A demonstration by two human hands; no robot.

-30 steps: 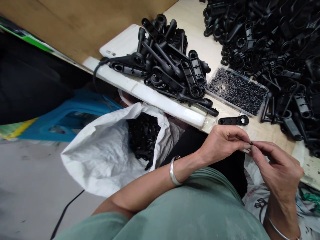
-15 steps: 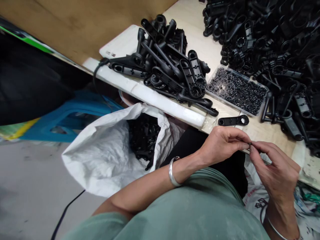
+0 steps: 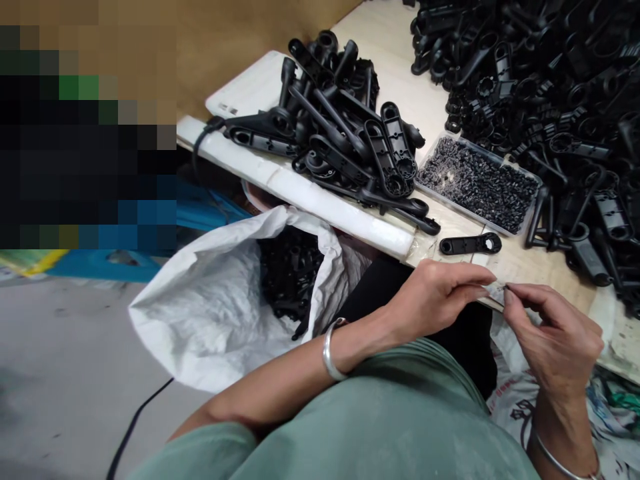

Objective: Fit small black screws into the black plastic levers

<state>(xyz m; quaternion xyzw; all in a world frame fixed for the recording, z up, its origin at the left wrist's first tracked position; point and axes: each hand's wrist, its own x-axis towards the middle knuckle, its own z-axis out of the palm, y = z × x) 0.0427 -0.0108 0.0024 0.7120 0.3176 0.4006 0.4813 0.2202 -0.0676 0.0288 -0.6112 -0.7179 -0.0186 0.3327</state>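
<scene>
In front of the box (image 3: 465, 210), our right hand (image 3: 560, 337) pinches a tiny part (image 3: 506, 287); our left hand (image 3: 443, 293) is beside it, fingertips parted. With so little to grip, we could drop and lose it.

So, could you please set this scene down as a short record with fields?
Left hand: slightly open, nothing visible in its grip
Right hand: pinching a tiny dark piece
Nearest on table: single black part, lying flat
Beyond it: clear tray of small dark pieces
Left of tray: pile of black parts
Right of tray: larger black heap
Below table edge: open white sack, black parts inside
</scene>
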